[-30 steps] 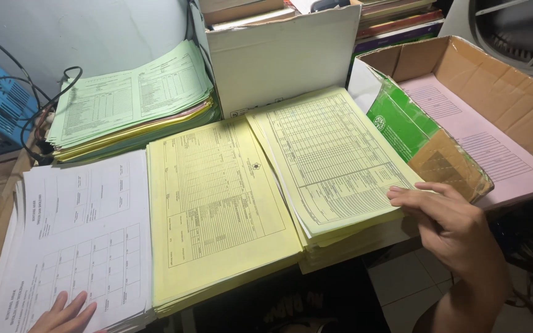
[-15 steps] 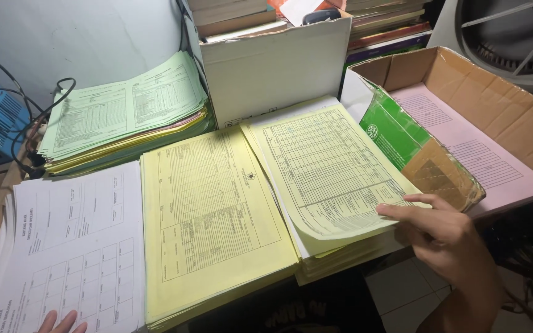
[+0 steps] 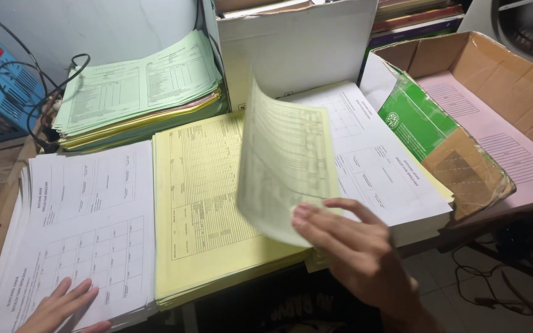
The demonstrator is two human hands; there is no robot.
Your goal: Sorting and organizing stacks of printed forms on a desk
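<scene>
My right hand [image 3: 356, 246] grips a single yellow printed form sheet [image 3: 285, 163] by its lower corner, lifted and curling above the table. Under where it lay, the right paper stack [image 3: 377, 160] shows a white form on top. The middle yellow stack [image 3: 205, 203] lies flat beside it. My left hand [image 3: 63, 305] rests, fingers spread, on the front edge of the white form stack [image 3: 87, 216] at the left.
A pile of green, pink and yellow forms [image 3: 137, 98] sits at the back left beside black cables [image 3: 38, 105]. A white box [image 3: 291, 49] stands behind. A cardboard box [image 3: 501, 92] with pink sheets and a green packet [image 3: 421, 120] is at the right.
My right hand peeled the top yellow sheet off the right stack and carried it left and up, exposing a white form. My left hand slid further onto the white stack.
</scene>
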